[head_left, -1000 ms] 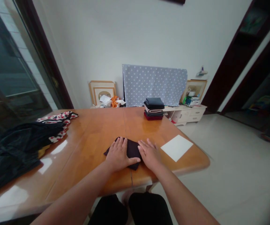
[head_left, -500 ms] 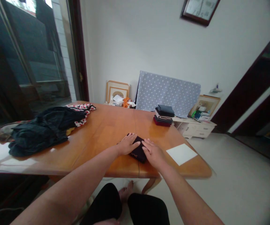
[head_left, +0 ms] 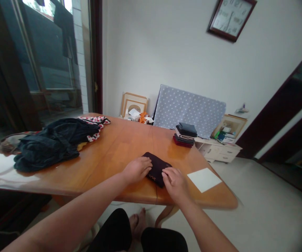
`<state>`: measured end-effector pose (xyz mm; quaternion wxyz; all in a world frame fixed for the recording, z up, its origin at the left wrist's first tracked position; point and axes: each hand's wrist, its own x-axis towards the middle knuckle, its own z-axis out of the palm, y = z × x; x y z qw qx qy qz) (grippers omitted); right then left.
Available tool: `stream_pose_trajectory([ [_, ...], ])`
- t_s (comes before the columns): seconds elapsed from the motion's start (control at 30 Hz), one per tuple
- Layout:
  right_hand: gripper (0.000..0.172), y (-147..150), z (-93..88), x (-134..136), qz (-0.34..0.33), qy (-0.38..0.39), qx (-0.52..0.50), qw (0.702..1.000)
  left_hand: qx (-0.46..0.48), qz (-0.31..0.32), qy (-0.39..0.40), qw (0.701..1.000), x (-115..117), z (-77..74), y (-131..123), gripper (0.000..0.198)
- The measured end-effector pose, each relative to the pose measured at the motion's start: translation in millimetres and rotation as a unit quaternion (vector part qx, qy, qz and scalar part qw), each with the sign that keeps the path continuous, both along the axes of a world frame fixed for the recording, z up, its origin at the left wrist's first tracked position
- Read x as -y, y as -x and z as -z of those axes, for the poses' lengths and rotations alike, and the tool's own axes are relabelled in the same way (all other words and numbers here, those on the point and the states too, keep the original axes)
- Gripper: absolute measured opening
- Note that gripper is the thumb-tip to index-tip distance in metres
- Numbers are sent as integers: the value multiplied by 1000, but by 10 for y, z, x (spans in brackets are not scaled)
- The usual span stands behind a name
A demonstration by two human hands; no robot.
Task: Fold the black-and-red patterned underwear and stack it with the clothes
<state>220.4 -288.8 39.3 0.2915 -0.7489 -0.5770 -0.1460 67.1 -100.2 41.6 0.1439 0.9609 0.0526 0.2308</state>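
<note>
A folded dark cloth garment with pale lettering near its lower edge lies near the front of the wooden table. My left hand curls against its left side. My right hand sits on its right end, with the fingers bent over the fold. Both hands stay close together, and they hide part of the cloth. A white sheet lies on the table just right of my right hand, not touching it.
A stack of folded clothes stands further back on the table. A dark cloth heap and a red-and-white patterned cloth lie at the left. Past the table are a polka-dot board and a low white cabinet.
The dark cloth now looks narrower and more compact. My fingers have gone from flat on it to curled. The view has turned, so the table sits lower and tilted.
</note>
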Motion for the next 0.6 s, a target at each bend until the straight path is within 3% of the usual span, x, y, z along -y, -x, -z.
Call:
stream_pose_trajectory([
  [0.2, 37, -14, -180, -171, 19, -11, -20, 1000, 10, -21, 41, 999, 33, 176, 84, 40],
  [0.47, 47, -1, 169, -392, -10, 103, -5, 995, 24, -28, 56, 998, 29, 219, 66, 38],
  [0.6, 38, -222, -22, -476, -14, 106, -99, 989, 27, -33, 58, 997, 49, 218, 82, 38],
])
